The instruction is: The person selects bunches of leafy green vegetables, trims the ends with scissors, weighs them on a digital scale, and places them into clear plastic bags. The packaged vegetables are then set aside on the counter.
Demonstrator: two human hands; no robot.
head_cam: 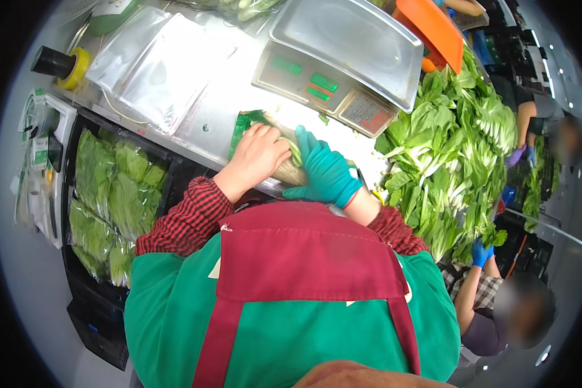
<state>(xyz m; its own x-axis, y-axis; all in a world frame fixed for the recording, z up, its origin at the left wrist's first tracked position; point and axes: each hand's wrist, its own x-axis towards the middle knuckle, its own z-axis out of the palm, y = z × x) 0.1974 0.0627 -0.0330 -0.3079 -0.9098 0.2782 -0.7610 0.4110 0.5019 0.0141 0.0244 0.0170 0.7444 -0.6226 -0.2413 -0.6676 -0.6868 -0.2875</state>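
Before me on the metal table lies a tan, rough-looking wrap (289, 173) with a green end (238, 132); its exact kind is unclear. Pale green vegetable stems (295, 151) show between my hands, along the wrap. My left hand (261, 149), bare, curls over the wrap near its green end. My right hand (327, 169) wears a teal glove and spans the wrap from the other side, thumb towards me and fingers pointing away. The two hands are close but apart. Much of the wrap is hidden under them.
Beyond my hands stands a weighing scale (339, 53) with a metal pan. Clear plastic bags (160, 72) lie left, near a tape roll (80, 68). Leafy greens (446, 145) are heaped right by an orange basket (434, 34). A crate (174, 169) holds bagged greens. Two gloved co-workers are at right.
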